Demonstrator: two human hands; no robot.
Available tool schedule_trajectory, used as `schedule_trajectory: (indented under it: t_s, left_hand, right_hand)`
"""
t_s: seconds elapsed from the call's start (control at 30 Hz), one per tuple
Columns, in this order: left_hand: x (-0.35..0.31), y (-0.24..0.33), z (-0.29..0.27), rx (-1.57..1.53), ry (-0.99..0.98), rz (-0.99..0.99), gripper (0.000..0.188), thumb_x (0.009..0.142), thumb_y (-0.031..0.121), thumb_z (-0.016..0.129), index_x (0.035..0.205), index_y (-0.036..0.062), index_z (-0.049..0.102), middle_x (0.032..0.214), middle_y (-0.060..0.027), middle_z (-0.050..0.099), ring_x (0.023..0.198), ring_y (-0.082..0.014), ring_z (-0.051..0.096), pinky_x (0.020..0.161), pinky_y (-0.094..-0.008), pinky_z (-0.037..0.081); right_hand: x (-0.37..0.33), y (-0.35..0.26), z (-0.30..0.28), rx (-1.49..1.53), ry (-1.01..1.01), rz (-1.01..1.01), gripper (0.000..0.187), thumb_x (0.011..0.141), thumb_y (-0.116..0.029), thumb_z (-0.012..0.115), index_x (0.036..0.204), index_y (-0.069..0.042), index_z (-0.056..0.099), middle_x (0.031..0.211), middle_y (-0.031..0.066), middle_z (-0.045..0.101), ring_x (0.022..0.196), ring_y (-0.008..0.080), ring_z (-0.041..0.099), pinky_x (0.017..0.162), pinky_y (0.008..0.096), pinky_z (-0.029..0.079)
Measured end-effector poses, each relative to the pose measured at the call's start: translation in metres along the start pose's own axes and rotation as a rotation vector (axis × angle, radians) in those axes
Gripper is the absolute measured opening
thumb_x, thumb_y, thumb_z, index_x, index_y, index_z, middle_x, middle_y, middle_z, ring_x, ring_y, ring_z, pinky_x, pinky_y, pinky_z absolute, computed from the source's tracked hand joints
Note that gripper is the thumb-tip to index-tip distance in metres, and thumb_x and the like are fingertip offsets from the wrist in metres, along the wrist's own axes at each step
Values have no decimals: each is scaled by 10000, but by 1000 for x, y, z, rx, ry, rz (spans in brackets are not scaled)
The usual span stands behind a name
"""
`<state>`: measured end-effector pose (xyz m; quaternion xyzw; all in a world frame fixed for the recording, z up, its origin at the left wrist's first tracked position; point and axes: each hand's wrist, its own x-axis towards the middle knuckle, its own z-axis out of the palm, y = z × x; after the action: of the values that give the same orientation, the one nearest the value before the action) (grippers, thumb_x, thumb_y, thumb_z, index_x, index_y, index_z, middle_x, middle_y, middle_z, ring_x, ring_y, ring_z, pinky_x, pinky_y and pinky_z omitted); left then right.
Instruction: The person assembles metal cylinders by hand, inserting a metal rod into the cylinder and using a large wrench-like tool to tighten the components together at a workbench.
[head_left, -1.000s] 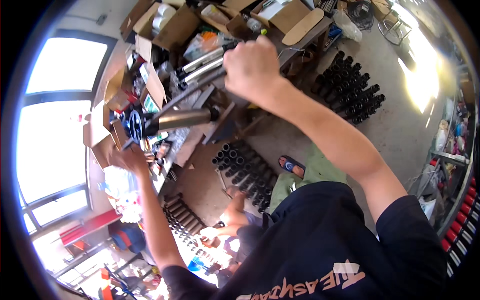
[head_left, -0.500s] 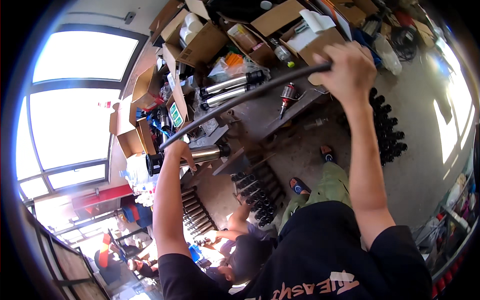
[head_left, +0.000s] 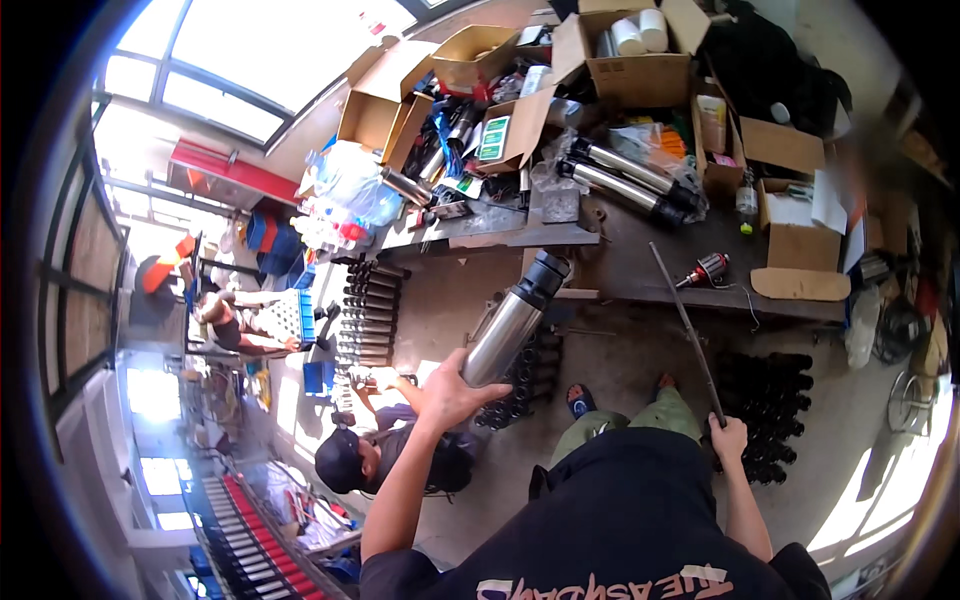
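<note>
My left hand [head_left: 450, 395] is wrapped round a shiny steel cylinder [head_left: 503, 340] with a black ribbed end piece [head_left: 543, 275], like a submersible pump body. The cylinder is tilted, its black end up and away from me toward the bench; its lower end is hidden by my hand. Off to the right, my right hand [head_left: 728, 437] grips one end of a long thin dark rod [head_left: 690, 335]. The rod slants up and left, its far tip appearing near the bench edge beside a red and silver motor part [head_left: 710, 267].
On the dark workbench [head_left: 640, 270] lie two similar steel cylinders [head_left: 625, 190] and several open cardboard boxes [head_left: 640, 75]. Rows of black-ended parts [head_left: 770, 410] stand on the floor at right; more cylinders [head_left: 368, 310] are at left. A person in a dark cap [head_left: 345, 460] crouches close at left.
My left hand has left the rod and now holds the steel cylinder. My right hand has come down toward my side with the rod. The view has swung left.
</note>
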<state>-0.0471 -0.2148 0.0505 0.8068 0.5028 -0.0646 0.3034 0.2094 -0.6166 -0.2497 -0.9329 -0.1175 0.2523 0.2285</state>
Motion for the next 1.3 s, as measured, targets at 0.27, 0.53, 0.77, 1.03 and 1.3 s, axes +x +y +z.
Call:
schedule_trajectory:
  t_s: [0.27, 0.53, 0.77, 1.03, 1.3]
  left_hand:
    - [-18, -21, 87, -1883, -650, -213, 814, 887, 817, 390, 1191, 76, 535, 913, -162, 609, 717, -286, 621, 650, -404, 551]
    - [21, 10, 85, -2055, -795, 77, 920, 849, 875, 346, 1234, 61, 530, 836, -138, 588, 647, -280, 592, 637, -425, 520]
    - [23, 20, 38, -1685, -515, 5, 864, 915, 821, 260, 1082, 35, 577, 799, -140, 653, 654, -279, 680, 573, -414, 577]
    - [19, 30, 21, -1751, -505, 287, 883, 941, 799, 189, 1118, 25, 576, 810, -164, 652, 686, -287, 665, 620, -393, 559]
    - [19, 34, 42, -1850, -787, 602, 986, 811, 906, 335, 1218, 18, 465, 768, -214, 611, 611, -333, 618, 571, -438, 527]
  right_hand:
    - [102, -105, 60, -19, -121, -57, 433, 828, -486, 671, 898, -66, 753, 798, 199, 709, 821, 389, 699, 741, 470, 528]
    - [150, -129, 137, 530, -273, 84, 267, 875, -316, 701, 887, -59, 628, 687, 8, 552, 548, 117, 477, 487, 283, 360]
    - [117, -115, 130, 257, -270, -99, 475, 848, -344, 730, 1175, -18, 618, 990, 141, 690, 897, 250, 657, 791, 379, 511]
    - [75, -74, 137, 490, -423, 87, 283, 942, -342, 674, 844, -88, 598, 654, -15, 525, 535, 94, 466, 487, 286, 369]
    - [81, -26, 159, 483, -290, 84, 303, 881, -355, 724, 966, -68, 677, 663, 9, 556, 529, 131, 506, 471, 303, 402]
